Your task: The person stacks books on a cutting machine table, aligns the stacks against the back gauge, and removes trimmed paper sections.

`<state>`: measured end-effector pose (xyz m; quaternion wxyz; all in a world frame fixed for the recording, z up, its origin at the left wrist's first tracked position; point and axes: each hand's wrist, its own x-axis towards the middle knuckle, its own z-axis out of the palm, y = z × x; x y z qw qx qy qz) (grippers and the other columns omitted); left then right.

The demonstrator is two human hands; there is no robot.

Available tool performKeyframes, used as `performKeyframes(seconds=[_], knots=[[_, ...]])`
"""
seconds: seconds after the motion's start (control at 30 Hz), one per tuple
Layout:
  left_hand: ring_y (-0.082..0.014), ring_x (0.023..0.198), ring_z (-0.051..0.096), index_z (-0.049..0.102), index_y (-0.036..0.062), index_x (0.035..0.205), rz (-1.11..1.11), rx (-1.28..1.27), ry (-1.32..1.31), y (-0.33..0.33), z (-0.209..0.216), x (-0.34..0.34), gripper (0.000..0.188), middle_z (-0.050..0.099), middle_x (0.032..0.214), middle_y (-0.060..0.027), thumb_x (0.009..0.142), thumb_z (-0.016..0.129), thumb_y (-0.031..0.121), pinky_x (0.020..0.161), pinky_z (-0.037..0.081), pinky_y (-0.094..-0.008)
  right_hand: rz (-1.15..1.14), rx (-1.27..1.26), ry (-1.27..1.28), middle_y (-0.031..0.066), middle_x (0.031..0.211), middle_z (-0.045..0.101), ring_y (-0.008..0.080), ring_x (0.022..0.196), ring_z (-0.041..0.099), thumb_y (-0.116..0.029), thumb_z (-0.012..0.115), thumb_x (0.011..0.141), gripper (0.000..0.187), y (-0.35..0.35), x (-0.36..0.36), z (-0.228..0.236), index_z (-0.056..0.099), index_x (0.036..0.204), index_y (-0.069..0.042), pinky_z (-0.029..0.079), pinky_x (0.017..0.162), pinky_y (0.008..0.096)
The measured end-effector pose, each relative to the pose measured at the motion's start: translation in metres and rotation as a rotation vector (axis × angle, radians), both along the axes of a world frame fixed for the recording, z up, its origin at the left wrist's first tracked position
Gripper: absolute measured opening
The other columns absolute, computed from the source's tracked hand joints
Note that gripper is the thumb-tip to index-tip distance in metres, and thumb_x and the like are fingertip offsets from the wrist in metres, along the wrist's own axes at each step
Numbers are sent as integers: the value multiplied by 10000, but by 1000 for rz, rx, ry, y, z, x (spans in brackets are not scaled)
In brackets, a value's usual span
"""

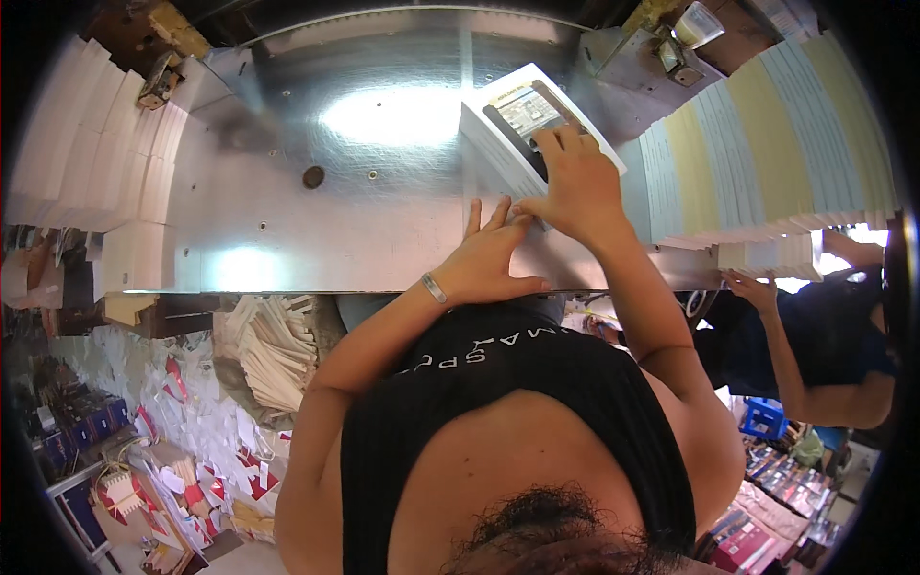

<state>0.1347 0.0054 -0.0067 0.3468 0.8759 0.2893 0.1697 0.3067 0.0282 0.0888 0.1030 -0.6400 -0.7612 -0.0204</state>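
Observation:
A thick white stack of books or booklets, with a printed picture on its top cover, lies at an angle on the metal table toward the far right. My right hand is on it, fingers bent over the cover and thumb down by its near edge. Just left of it, my left hand rests at the table's near edge with fingers spread. Its fingertips reach the near lower corner of the stack, and whether they press on it is hard to make out. A light band circles my left wrist.
Tall paper stacks line the table's left side. More stacks, striped yellow and pale blue, stand on the right. A metal block sits at the far right. Another person's hand touches the right stacks. Paper scraps litter the lower left.

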Motion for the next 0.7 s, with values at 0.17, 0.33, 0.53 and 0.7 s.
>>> performKeyframes(seconds=[0.17,0.33,0.53,0.7], knots=[[-474,1475,170,309,-97,1467,0,62,-33,1,-11,6,1008,351,1513,-300,811,690,567,1187,-7,-597,-46,30,-90,95,1126,558,313,1038,577,-235,872,552,727,0,-1,-8,532,1184,-119,540,808,413],[-468,1473,182,284,-69,1493,14,95,-39,-1,-14,5,1001,352,1523,-279,821,683,557,1193,8,-591,-38,32,-84,93,1117,567,317,1016,590,-192,848,563,685,2,-1,-9,546,1174,-130,543,793,422],[-432,1473,223,273,-58,1504,25,156,-19,1,-20,6,1013,378,1521,-252,821,653,585,1199,20,-583,43,59,-50,114,1056,607,337,964,634,-150,798,611,642,10,10,2,554,1205,-142,548,770,435],[-415,1477,227,275,-43,1511,48,171,-35,-1,-24,4,988,374,1531,-235,834,644,575,1207,26,-571,72,143,-19,147,1034,679,315,901,686,-115,736,683,607,30,46,46,562,1264,-136,562,747,407]])
